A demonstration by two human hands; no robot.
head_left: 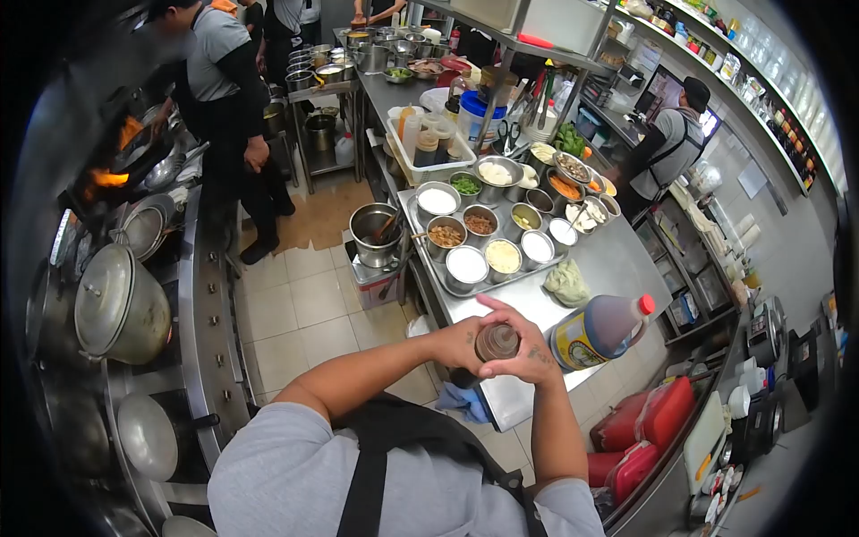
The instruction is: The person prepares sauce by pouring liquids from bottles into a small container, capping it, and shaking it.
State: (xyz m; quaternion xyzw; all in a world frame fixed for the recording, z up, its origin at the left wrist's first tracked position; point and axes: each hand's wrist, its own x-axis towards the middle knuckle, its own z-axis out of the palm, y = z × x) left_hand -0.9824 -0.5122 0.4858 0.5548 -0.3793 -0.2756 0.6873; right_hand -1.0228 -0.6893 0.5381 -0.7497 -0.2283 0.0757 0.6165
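- Gripping a small brown container (pixel 497 341) between both palms, right at the near end of the steel table (pixel 619 258); honestly can't tell if touching the tabletop or held above it.
- Closed around one side of it with the left hand (pixel 458 345), fingers mostly hidden.
- Curled around the other side with the right hand (pixel 524 345), so clamped on it too.
- Got a big red-capped jug (pixel 592 333) just beside the right hand, plus a plastic bag (pixel 566 283) of pale green stuff near that.
- Got metal bowls (pixel 466 266) grouped farther up, with white, yellowish and brown fillings.
- Can spot a person (pixel 224 112) near the flames (pixel 109 179) over left, too.
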